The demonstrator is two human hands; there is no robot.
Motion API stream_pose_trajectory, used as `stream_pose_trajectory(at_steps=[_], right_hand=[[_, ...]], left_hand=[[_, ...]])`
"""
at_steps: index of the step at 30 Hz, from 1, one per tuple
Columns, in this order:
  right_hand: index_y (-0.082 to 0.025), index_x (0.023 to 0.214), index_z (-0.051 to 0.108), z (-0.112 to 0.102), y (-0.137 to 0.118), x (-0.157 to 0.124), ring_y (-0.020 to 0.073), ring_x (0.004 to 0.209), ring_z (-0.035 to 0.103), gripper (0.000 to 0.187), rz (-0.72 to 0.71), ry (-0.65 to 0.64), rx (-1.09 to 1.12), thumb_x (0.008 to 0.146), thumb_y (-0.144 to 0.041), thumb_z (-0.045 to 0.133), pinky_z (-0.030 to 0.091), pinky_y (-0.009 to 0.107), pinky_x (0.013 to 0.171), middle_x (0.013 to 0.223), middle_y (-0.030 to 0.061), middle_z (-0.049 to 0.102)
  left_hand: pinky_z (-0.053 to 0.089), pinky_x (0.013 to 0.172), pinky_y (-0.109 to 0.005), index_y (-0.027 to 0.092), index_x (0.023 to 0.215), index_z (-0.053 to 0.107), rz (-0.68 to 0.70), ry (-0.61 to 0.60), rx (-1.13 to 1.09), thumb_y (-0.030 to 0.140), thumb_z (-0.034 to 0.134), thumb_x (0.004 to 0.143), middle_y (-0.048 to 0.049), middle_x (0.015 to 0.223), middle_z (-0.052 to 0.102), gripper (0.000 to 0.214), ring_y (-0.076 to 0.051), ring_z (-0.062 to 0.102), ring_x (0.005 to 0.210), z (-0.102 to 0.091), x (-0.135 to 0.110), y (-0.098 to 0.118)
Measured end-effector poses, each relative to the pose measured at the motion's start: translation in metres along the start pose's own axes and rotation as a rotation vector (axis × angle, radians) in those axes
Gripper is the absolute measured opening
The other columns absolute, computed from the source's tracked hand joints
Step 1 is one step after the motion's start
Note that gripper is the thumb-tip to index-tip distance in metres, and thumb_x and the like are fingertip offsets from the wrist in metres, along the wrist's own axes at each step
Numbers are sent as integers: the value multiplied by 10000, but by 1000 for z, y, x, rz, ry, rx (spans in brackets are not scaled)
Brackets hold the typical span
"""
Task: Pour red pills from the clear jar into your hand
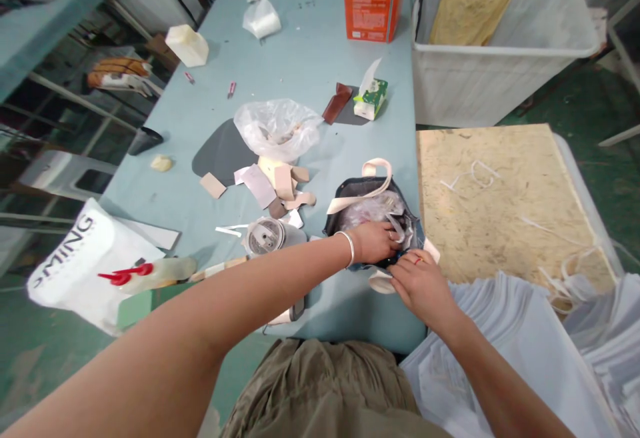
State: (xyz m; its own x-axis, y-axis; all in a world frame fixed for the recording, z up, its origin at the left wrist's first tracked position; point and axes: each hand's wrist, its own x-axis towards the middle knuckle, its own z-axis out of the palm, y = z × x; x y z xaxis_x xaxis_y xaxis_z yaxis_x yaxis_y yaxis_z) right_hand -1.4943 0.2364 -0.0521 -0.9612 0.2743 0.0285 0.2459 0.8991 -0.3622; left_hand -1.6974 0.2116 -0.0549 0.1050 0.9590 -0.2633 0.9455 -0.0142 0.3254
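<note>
A dark-lined fabric bag (345,189) with cream strap handles (377,164) stands open near the table's right edge. Crumpled clear plastic (367,208) fills its inside. My left hand (375,241), with a bangle at the wrist, reaches into the mouth of the bag. Its fingers are curled at the plastic, their tips partly hidden. At the near right side, my right hand (421,281) has its fingers closed on the bag's rim. What lies beneath the plastic is hidden.
Left of the bag lie a round-lidded container (265,237), scrap pieces (260,185) and a clear plastic bag (277,128). Red-tipped bottles (173,270) lie near the left edge. A tissue pack (371,99) and orange-white tin (373,8) stand farther back. A wooden board (490,205) adjoins at right.
</note>
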Motion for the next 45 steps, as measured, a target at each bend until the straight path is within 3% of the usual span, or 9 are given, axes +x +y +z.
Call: stream_pose_trajectory(at_steps=[6,11,13,18,29,32,36,40,45], right_hand=[[-206,789,652,-1,7,-10,223,812,556,122,-13,-68,-39,901,-209,602,379,384,892,743,47,670],[-200,754,630,-5,9,-11,212,807,553,162,-25,-76,-29,912,-209,593,380,366,906,731,41,660],[-197,761,631,-7,9,-7,209,812,557,183,-29,-70,-28,931,-217,569,377,362,923,728,38,657],[-192,761,635,-10,9,4,209,827,567,195,-16,-75,-33,938,-234,564,372,360,943,740,42,663],[-174,882,671,-14,0,6,231,878,621,297,19,-131,8,997,-357,466,382,396,975,818,76,704],[-172,955,667,-20,-3,16,234,876,659,387,113,-246,-18,1030,-387,354,439,359,860,874,93,728],[-135,985,679,-18,-2,50,253,843,706,296,185,-550,-191,966,-156,384,463,321,701,919,146,747],[-105,958,729,-3,-3,82,283,929,719,304,75,-792,-247,889,-76,434,504,355,814,976,202,751],[-31,1201,655,6,-2,83,347,1122,659,419,-5,-662,-324,913,-63,352,440,505,1031,1195,269,679]], left_hand=[[427,974,-427,191,1067,706,-23,-49,-103,235,512,871,-135,1109,652,280,-316,533,1184,1,8,-9],[381,1034,-419,227,926,739,506,-68,195,202,550,892,-89,1258,643,193,-277,532,1212,-19,10,-38],[382,1008,-421,209,911,736,573,-53,365,182,551,903,-97,1282,641,188,-267,552,1184,-26,6,-55],[360,1006,-395,196,962,729,511,-61,440,183,555,924,-102,1180,700,179,-233,574,1156,-28,-2,-73],[353,980,-388,153,737,751,363,-113,308,132,658,747,-128,875,752,96,-246,632,968,-30,-24,-49],[332,1020,-401,150,725,752,335,-139,299,150,671,740,-134,869,755,83,-243,635,947,-26,-32,-39],[337,1017,-399,145,740,760,325,-134,311,155,626,797,-142,874,760,146,-247,638,955,-19,-35,-30],[352,1006,-394,148,722,759,290,-120,305,143,638,794,-131,856,766,141,-255,638,977,-17,-38,-32],[366,994,-391,161,675,747,313,-84,255,141,683,756,-118,787,757,105,-265,642,988,-15,-39,-40]])
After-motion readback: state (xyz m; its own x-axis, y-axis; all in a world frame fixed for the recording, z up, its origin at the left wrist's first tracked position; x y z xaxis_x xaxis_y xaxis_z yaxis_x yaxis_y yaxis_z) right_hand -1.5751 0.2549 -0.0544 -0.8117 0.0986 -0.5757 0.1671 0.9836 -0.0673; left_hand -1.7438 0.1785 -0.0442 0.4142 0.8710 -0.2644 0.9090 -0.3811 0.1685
